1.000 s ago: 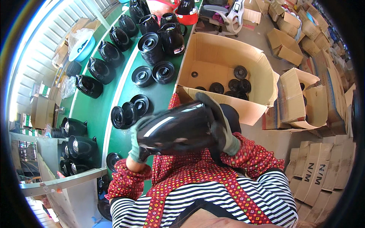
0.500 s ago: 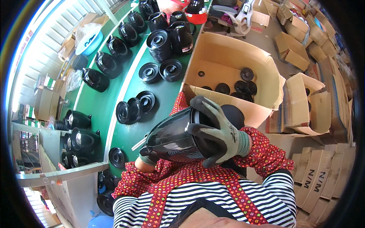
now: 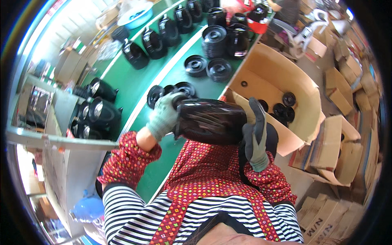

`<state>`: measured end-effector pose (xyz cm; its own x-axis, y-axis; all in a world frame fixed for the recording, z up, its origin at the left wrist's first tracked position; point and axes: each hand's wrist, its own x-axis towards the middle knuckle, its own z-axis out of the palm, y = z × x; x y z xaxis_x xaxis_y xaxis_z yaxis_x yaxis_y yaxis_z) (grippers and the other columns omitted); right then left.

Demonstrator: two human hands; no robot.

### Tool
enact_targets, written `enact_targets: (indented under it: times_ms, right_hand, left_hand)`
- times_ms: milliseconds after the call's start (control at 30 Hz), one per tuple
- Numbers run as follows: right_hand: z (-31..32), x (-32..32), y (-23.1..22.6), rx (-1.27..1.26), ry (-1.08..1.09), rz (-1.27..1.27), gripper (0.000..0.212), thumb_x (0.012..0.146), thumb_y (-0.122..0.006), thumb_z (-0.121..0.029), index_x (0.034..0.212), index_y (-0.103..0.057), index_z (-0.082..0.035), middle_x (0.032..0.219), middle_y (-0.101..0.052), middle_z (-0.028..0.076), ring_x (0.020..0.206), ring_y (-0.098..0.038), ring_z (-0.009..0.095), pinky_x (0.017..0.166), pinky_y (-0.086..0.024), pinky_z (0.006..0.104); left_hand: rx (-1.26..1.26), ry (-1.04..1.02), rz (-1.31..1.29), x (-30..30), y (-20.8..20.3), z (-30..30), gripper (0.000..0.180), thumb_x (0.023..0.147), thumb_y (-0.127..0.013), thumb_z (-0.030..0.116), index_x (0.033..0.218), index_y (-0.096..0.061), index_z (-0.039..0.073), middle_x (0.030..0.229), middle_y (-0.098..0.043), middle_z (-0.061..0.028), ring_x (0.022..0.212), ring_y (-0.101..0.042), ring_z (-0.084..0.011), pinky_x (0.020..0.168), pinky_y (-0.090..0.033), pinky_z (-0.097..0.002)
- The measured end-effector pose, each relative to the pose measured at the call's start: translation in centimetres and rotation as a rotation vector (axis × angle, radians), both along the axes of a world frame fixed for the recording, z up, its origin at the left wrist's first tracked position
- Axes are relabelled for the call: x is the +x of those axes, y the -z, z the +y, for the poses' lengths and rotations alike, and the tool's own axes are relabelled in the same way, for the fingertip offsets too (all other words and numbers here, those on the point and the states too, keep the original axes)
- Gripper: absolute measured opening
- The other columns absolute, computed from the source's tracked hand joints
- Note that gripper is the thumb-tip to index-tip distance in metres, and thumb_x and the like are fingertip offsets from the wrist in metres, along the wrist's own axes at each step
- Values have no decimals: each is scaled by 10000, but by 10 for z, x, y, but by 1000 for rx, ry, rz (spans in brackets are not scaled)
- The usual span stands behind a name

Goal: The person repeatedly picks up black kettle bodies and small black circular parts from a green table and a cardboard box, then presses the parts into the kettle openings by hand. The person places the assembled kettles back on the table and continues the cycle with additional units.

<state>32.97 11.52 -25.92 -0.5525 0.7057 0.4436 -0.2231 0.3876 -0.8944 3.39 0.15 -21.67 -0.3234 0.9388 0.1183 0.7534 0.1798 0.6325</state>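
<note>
A glossy black jug (image 3: 210, 122) lies sideways in front of my chest, its base toward the right. My left hand (image 3: 163, 116), in a grey-green glove with dark fingertips, is closed round the jug's left end. Its grip there is partly hidden by the glove. At the base end is my gloved right hand (image 3: 256, 139), fingers stretched upward and thumb side against or very close to the jug. Just beyond my left hand, several round black lids (image 3: 155, 96) rest on the green table (image 3: 134, 81).
More black jugs (image 3: 154, 44) stand in a row along the table, with a stack of black discs (image 3: 214, 38) nearby. To the right, an open cardboard box (image 3: 281, 61) holds loose black discs. A metal rail (image 3: 61, 139) and further jugs (image 3: 102, 111) are at left.
The jug has turned level, its base swinging to the right. My left hand has come into view at its left end. My right hand's fingers have straightened from round the base.
</note>
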Motion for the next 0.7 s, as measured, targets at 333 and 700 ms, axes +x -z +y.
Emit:
enact_targets:
  times_ms: [333,700]
  right_hand:
    - [18,-3,-29,349,-266,-223,993,679,-943,-127,1554,-481,-32,1568,-507,239,1470,-483,443,1227,-401,513]
    - [27,10,-60,580,-330,-350,669,701,-881,-70,1324,-636,-79,1570,-434,332,1396,-519,521,1145,-467,524]
  left_hand:
    - [-40,260,-86,42,-106,2,885,769,-909,300,1529,-510,83,1458,-560,-242,1279,-621,-412,1066,-516,-474]
    - [143,749,260,62,-44,24,617,632,-948,473,1146,-796,167,1681,-332,-253,1554,-266,-537,1224,-209,-724]
